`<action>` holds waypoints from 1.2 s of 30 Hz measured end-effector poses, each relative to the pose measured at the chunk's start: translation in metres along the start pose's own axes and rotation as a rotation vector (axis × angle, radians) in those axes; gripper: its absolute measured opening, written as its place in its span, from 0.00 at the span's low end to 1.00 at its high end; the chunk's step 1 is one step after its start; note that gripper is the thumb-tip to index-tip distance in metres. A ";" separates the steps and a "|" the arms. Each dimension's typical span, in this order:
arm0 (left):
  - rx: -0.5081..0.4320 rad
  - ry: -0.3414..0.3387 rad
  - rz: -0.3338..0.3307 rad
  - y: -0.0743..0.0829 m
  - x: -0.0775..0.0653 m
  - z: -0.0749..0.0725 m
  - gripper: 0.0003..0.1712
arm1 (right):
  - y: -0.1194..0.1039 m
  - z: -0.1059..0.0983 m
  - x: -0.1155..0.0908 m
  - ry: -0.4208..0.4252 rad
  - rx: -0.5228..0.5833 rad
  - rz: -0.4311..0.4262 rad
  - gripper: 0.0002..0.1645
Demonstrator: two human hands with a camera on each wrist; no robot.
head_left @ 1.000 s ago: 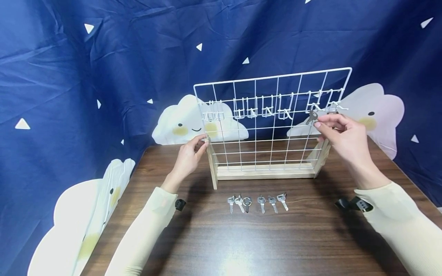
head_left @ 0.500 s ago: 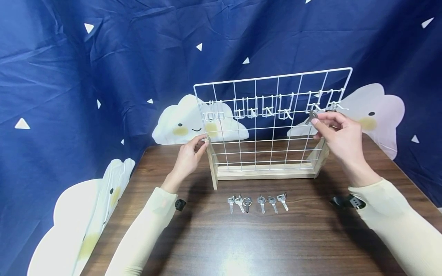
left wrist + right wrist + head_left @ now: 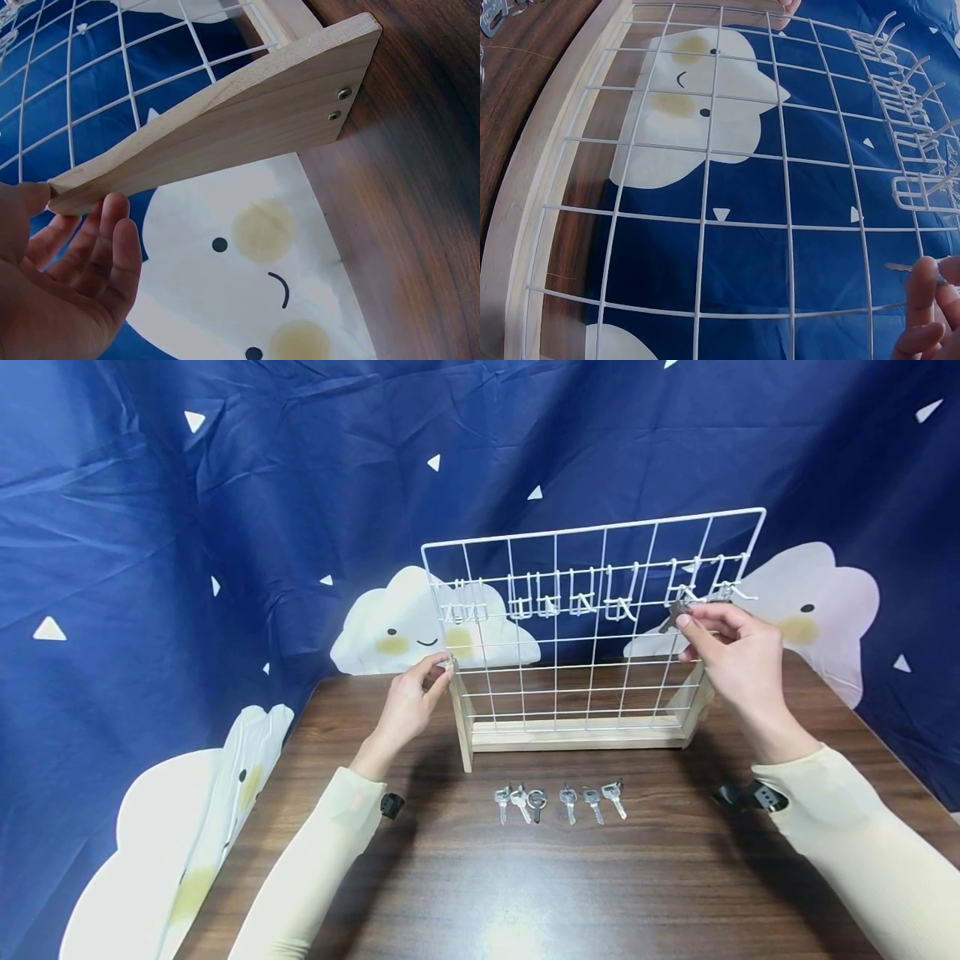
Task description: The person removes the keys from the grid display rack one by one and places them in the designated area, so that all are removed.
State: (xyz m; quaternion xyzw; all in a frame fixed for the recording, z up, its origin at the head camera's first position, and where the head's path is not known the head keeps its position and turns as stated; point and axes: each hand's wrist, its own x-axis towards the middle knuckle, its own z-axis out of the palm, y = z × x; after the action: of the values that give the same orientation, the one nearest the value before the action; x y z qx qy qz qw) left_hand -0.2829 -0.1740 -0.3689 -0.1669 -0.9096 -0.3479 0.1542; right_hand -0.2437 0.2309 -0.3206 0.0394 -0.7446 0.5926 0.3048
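A white wire grid rack (image 3: pixel 577 741) on a wooden stand stands upright on the table, with several white hooks along its upper part. My left hand (image 3: pixel 408 697) pinches the upper end of the stand's left wooden side panel (image 3: pixel 202 142), thumb on one side and fingers on the other. My right hand (image 3: pixel 742 660) pinches a key (image 3: pixel 673 617) between thumb and fingers, just under a white hook (image 3: pixel 682 592) near the rack's right end. In the right wrist view, the key's blade (image 3: pixel 898 267) sticks out past the fingertips. Whether its ring touches the hook is hard to tell.
Several keys (image 3: pixel 570 806) lie in a row on the brown wooden table (image 3: pixel 420 877) in front of the rack. A dark blue curtain (image 3: pixel 247 510) with white triangles and clouds hangs behind. Something dark by the rightmost hook (image 3: pixel 727 590) is mostly hidden by my right hand.
My right hand has shifted slightly left, and the key has come up a little closer under the hook. My left hand and the rack have stayed put.
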 end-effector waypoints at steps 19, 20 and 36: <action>0.001 0.009 0.003 0.001 0.000 -0.001 0.23 | -0.002 -0.004 -0.001 0.033 0.140 -0.029 0.09; -0.001 0.011 0.004 0.002 0.000 -0.001 0.23 | -0.002 -0.005 -0.001 0.036 0.163 -0.025 0.09; 0.001 0.008 -0.007 0.000 0.001 0.000 0.23 | -0.012 -0.016 -0.013 0.033 0.234 -0.024 0.08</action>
State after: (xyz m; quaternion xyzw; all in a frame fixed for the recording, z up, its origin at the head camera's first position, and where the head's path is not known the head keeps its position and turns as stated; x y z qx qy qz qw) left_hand -0.2838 -0.1742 -0.3685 -0.1623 -0.9097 -0.3486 0.1567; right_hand -0.2213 0.2381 -0.3145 0.0736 -0.6647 0.6724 0.3173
